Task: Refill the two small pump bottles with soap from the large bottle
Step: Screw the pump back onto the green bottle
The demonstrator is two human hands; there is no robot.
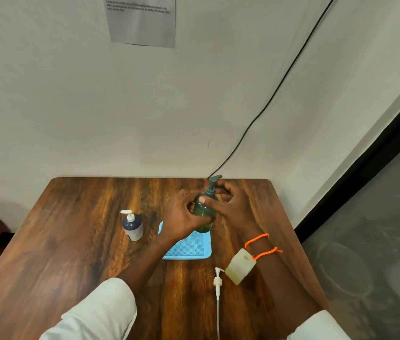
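A green pump bottle (203,212) stands at the far edge of a blue tray (189,249), its pump head on. My left hand (181,219) grips the bottle's body from the left. My right hand (228,204) holds it from the right, thumb across the shoulder and fingers curled by the pump collar. A second small bottle (132,225), dark blue and white with a white pump, stands to the left on the table. A pale translucent bottle (240,268) with its neck open sits under my right forearm. A loose white pump with a long tube (218,285) lies beside it.
The wooden table (83,241) stands against a white wall with a black cable (279,82) running down to its back edge. A printed sheet (142,20) is taped on the wall. Dark flooring lies off the table's right side.
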